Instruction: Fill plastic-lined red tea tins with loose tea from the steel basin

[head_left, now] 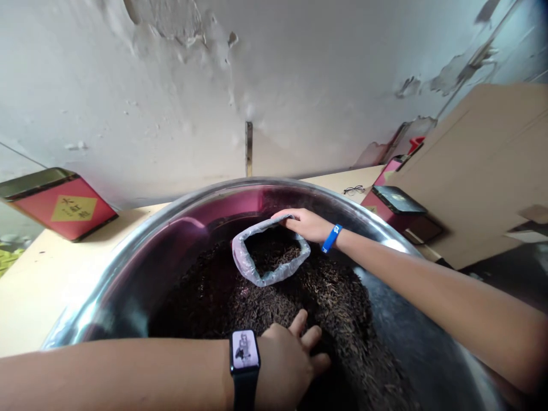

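A wide shiny metal basin (205, 191) holds a heap of dark, loose, twisted leaf-like pieces (274, 305). In the middle of the basin stands a clear plastic bag (246, 260), its rim folded outward and its mouth open, with some of the dark pieces visible inside. My right hand (302, 224), with a blue band at the wrist, grips the far right rim of the bag. Nearer to me, my left hand (291, 357), wearing a watch, rests palm down on the heap with its fingers apart.
A red tin (68, 205) with a yellow label stands on the pale table (47, 285) at left. More red tins (391, 208) and a pair of glasses (354, 190) lie at right, beside a large cardboard box (483, 171). Behind is a peeling wall.
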Motion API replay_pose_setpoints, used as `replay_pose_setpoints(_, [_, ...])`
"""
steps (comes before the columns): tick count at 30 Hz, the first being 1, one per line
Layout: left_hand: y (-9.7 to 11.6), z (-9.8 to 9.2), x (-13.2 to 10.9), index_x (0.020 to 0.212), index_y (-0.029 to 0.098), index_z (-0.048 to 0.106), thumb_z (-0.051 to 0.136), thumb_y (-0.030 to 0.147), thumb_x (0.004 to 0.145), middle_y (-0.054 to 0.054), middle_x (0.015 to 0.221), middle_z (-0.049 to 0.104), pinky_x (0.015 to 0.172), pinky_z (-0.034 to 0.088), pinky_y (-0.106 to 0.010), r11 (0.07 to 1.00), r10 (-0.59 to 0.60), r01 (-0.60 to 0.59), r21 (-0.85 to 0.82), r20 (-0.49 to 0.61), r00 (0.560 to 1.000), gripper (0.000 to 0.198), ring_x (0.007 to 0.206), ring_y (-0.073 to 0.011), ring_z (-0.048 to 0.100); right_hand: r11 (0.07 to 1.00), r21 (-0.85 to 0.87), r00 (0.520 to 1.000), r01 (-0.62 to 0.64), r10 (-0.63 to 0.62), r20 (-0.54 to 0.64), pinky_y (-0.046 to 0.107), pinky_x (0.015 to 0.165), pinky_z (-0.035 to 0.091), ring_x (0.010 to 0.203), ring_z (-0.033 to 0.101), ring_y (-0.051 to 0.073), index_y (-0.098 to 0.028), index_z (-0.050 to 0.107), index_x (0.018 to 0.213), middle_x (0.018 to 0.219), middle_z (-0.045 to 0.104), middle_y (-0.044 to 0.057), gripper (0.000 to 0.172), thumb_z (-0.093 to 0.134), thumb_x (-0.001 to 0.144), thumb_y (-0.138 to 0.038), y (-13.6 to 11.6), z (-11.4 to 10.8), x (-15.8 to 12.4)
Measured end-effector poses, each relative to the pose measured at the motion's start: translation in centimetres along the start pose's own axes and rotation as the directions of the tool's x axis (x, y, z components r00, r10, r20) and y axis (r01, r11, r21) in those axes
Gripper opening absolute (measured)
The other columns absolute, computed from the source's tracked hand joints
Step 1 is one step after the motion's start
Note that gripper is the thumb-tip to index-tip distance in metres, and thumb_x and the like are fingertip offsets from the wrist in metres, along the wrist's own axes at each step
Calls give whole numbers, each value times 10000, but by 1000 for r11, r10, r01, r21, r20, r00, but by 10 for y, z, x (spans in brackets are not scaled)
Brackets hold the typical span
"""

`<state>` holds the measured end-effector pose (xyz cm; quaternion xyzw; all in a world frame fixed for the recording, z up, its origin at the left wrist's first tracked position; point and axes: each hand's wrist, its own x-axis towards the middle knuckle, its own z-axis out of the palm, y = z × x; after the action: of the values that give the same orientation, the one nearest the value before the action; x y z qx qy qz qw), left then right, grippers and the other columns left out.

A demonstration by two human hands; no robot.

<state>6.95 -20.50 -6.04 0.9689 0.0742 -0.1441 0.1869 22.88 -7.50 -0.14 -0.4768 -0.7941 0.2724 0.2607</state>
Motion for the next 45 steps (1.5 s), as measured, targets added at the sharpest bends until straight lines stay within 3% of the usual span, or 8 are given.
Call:
replay_pose_setpoints(6, [18, -21, -2, 1124, 154, 551, 475, 295, 822, -168, 1160, 525, 696, 486, -407, 989, -145, 145, 19, 43, 988, 342, 1094, -371, 474, 1000, 19, 999, -4, 5, -32, 306, 917, 397, 976, 562, 150, -183, 636, 1013, 1040, 635, 38, 264, 452, 832, -238, 3, 2, 0])
replay_pose_setpoints(12, [11, -11, -2, 975, 166, 606, 462, 280, 815, -108, 818, 625, 454, 426, -286, 998, -67, 67, 4, -50, 997, 244, 622, -223, 611, 923, 243, 954, -299, 291, 69, 201, 349, 382, 343, 394, 63, -224, 517, 1178, 512, 444, -60, 372, 421, 850, -372, -1, 12, -4])
replay_pose_setpoints(17, [4, -41, -4, 930, 184, 584, 586, 443, 723, -66, 771, 610, 418, 404, -275, 997, -45, 57, 56, -187, 981, 332, 560, -202, 583, 927, 247, 956, -281, 250, 152, 189, 317, 355, 324, 388, 60, -235, 503, 1182, 497, 411, -71, 363, 437, 847, -357, -7, 13, -7])
replay_pose_setpoints(24, [-19, -117, -32, 968, 173, 524, 508, 314, 811, -56, 953, 573, 682, 465, -289, 954, -199, 295, 56, -619, 760, 212, 781, -171, 575, 933, 328, 989, -149, 132, 73, 209, 667, 463, 736, 551, 104, -146, 607, 977, 857, 616, 25, 233, 527, 759, -160, -1, 12, 1])
replay_pose_setpoints(27, [-39, -116, -35, 1046, 146, 523, 504, 269, 813, -84, 1018, 569, 721, 463, -298, 890, -272, 443, 110, -652, 708, 264, 847, -184, 572, 913, 346, 976, -217, 194, 100, 204, 490, 431, 547, 513, 92, -156, 594, 983, 687, 584, -2, 236, 487, 773, -174, 1, 13, 1])
replay_pose_setpoints(33, [-65, -103, -29, 1044, 137, 565, 496, 193, 812, -89, 969, 613, 807, 446, -348, 821, -317, 538, 191, -631, 708, 248, 933, -217, 571, 856, 360, 926, -371, 370, 75, 180, 290, 259, 327, 370, 61, -198, 545, 1051, 508, 453, -52, 320, 427, 841, -407, 3, 13, -2])
replay_pose_setpoints(40, [-45, -126, -43, 860, 134, 639, 396, 204, 873, -84, 861, 630, 685, 440, -316, 820, -381, 559, 123, -610, 694, 253, 759, -187, 579, 838, 420, 934, -348, 346, 82, 180, 287, 282, 333, 354, 59, -180, 553, 970, 481, 423, -61, 338, 479, 807, -467, 6, 15, 1])
replay_pose_setpoints(45, [-48, -116, -38, 821, 98, 647, 330, 231, 883, -129, 823, 631, 746, 427, -384, 868, -357, 475, 145, -483, 799, 349, 762, -229, 571, 871, 344, 935, -351, 344, 82, 180, 299, 280, 359, 369, 58, -201, 544, 1045, 564, 502, -37, 301, 448, 841, -400, 5, 13, 2])
